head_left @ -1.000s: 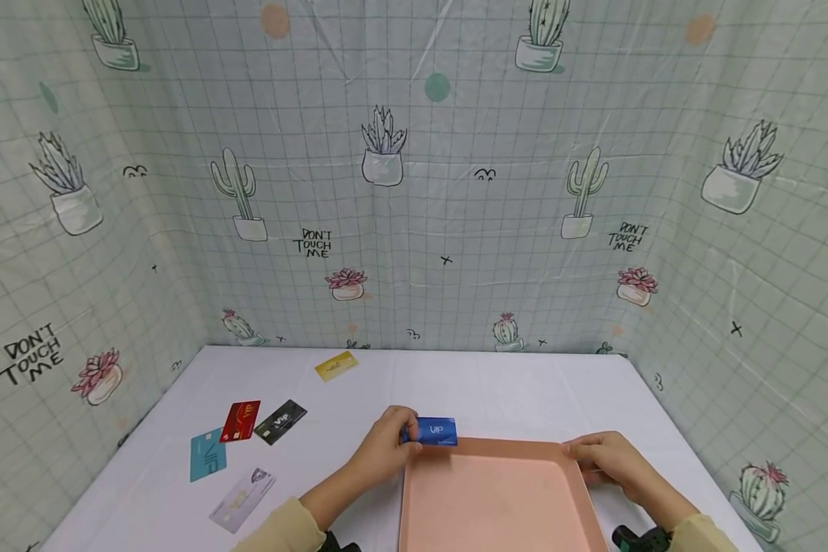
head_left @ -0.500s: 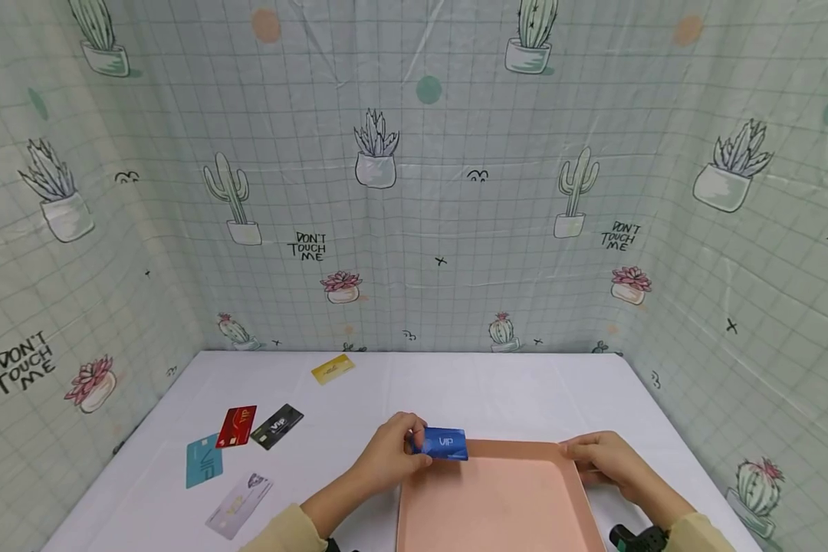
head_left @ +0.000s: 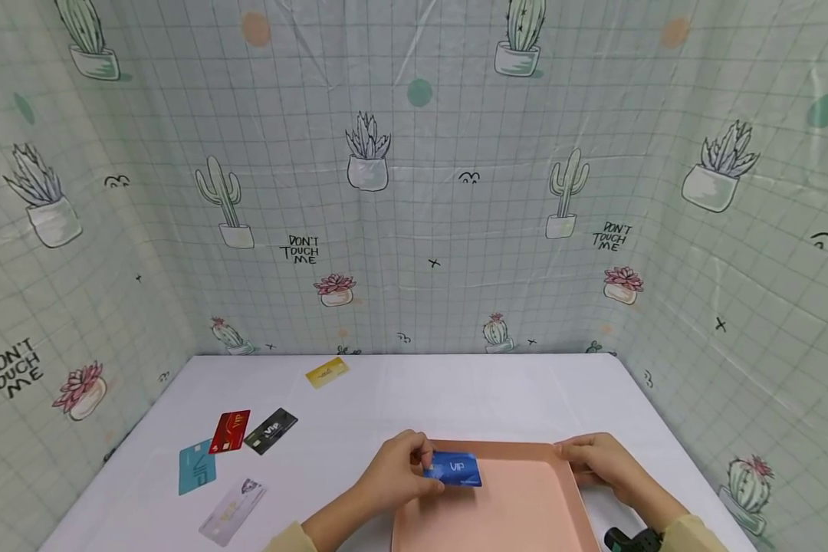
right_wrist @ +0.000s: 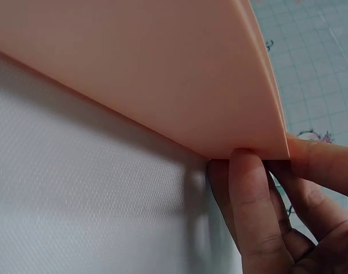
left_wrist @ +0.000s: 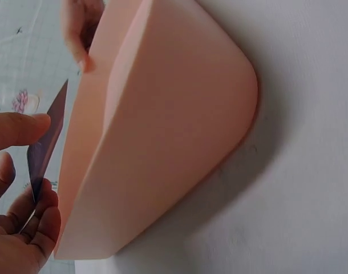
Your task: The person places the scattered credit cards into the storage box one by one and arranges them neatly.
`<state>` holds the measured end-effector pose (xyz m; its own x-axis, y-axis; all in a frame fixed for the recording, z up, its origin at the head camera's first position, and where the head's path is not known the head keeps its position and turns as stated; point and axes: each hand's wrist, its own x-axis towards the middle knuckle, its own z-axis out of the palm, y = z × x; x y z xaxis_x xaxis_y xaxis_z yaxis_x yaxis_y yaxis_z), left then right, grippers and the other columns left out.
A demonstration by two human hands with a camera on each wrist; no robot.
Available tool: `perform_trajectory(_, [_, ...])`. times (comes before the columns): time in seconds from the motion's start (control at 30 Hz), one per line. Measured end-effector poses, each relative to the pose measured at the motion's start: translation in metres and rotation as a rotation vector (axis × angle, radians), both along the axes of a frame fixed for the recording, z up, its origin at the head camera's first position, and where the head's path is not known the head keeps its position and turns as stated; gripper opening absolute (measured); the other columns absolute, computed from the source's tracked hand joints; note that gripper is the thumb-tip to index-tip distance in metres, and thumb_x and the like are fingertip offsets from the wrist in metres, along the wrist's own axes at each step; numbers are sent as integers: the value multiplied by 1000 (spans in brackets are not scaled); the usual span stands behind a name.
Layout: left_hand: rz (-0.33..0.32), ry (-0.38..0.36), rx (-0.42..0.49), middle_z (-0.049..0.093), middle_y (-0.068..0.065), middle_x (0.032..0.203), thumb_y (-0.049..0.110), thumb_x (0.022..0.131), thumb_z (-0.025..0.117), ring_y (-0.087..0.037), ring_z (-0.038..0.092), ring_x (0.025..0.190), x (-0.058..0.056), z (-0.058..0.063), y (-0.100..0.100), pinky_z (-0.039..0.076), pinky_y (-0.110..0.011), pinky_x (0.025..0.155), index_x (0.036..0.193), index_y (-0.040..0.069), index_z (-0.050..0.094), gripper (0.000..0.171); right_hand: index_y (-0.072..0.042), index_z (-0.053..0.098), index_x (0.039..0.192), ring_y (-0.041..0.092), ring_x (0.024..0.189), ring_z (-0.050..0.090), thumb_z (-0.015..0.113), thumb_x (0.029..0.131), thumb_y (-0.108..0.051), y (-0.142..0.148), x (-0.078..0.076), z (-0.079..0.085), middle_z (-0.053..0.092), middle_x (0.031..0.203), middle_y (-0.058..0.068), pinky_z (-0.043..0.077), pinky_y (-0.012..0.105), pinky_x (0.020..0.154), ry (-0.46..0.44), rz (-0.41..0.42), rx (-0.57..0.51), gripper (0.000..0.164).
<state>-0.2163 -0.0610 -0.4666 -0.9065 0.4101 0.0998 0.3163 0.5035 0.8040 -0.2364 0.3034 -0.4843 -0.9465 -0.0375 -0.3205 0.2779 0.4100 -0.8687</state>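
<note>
With no card lying in the visible part of the tray, the left hand pinches the blue card above its eleven-o'clock corner, the right hand grips its one-o'clock corner, and five cards are left on the bench towards ten.

Pale yellow long sleeves on this one, plain from what I can see: left sleeve around 7 o'clock in the head view, right sleeve between 4 and 5. Both stop short of the wrist, and the left hand and right hand are bare. There's also a chunky black wrist gadget at the right sleeve's 9 o'clock, with a greenish bit toward its own 9; its lower part's cropped off.
</note>
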Motion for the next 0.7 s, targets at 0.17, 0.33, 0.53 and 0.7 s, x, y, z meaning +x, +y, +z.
perform_trajectory(0.17, [20, -8, -5, 54, 4, 91, 14, 73, 91, -15, 52, 88, 2, 0, 4, 47, -29, 80, 81, 14, 52, 40, 11, 71, 118, 15, 84, 76, 69, 97, -22, 2, 2, -1, 79, 100, 11, 61, 29, 70, 11, 27, -19, 39])
perform_trajectory(0.33, [52, -38, 33, 53, 1, 92, 14, 76, 90, -19, 54, 92, 4, 0, 5, 55, -42, 87, 83, 12, 52, 39, 12, 71, 118, 12, 81, 75, 68, 98, -21, 3, 1, -3, 79, 99, 11, 60, 28, 68, 18, 34, -31, 39])
perform_trajectory(0.53, [48, -31, 45, 56, 3, 97, 12, 76, 91, -18, 54, 93, 10, -1, 9, 54, -41, 87, 82, 12, 52, 39, 12, 71, 117, 12, 79, 74, 68, 97, -19, 2, 2, -4, 79, 97, 11, 60, 28, 67, 23, 7, -23, 36])
perform_trajectory(0.7, [51, -14, 27, 59, 5, 103, 13, 75, 91, -15, 54, 94, 14, 1, 13, 47, -35, 84, 80, 13, 53, 38, 12, 71, 116, 14, 81, 75, 68, 98, -19, 1, 2, -2, 79, 97, 11, 61, 29, 68, 12, 9, -33, 36])
